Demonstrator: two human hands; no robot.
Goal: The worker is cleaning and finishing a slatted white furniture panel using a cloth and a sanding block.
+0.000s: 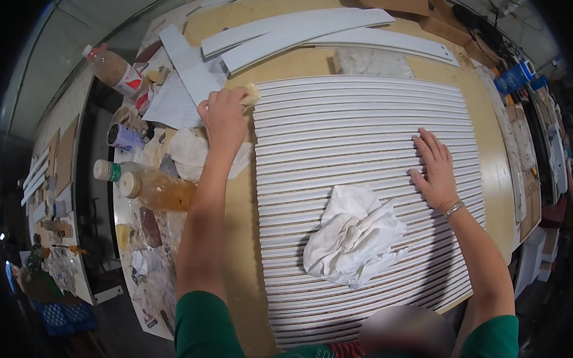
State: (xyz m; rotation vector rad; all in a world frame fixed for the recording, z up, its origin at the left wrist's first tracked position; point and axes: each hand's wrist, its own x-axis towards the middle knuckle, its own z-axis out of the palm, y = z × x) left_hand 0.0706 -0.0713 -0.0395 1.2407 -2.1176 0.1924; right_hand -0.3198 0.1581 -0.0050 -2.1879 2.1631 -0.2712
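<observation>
A large white ribbed panel (pixel 364 157) lies on the yellowish work table, with brownish lines between its many strips. At its far left corner, my left hand (pixel 225 115) is closed around a small pale yellow pad (pixel 251 95), perhaps a piece of sponge; its exact kind is unclear. The pad touches the panel's edge. My right hand (pixel 435 173) rests flat on the right part of the panel, fingers spread, holding nothing. Between my arms a crumpled white cloth (pixel 354 236) sits on the ribs.
White boards (pixel 305 36) lie stacked at the back, near a plastic-wrapped block (pixel 375 62). Left of my left arm are bottles with amber liquid (pixel 164 191), a paper sheet (pixel 173 102), another white rag (pixel 188 152) and a can (pixel 126 137). A blue container (pixel 516 77) stands far right.
</observation>
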